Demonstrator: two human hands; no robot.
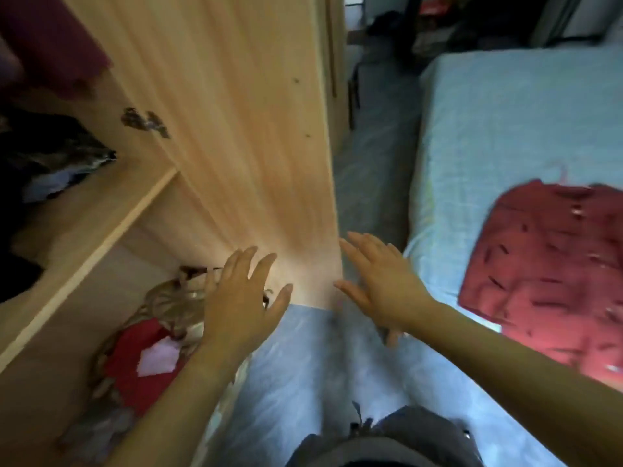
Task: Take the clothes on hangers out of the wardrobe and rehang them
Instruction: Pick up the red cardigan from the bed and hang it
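A red garment [553,264] lies spread flat on the bed [505,112] at the right, with what may be the tip of a hanger showing at its upper edge; the blur makes this uncertain. Laid out like that it is out of the wardrobe [229,112] and easy to reach, probably waiting to be rehung. More clothes stay inside the wardrobe: a maroon piece [57,45] hangs at the top left, and dark folded clothes [54,153] sit on a shelf [87,237] beneath it. On the wardrobe floor a basket [175,305] holds red and pink cloth. Both hands are empty, fingers spread and not gripping anything. The left hand [239,308] hovers over the basket near the foot of the open wardrobe door, and the right hand [381,284] is just beside the door's outer edge, above the blue floor [303,365]. Their reach suggests a turn towards the wardrobe for another garment.
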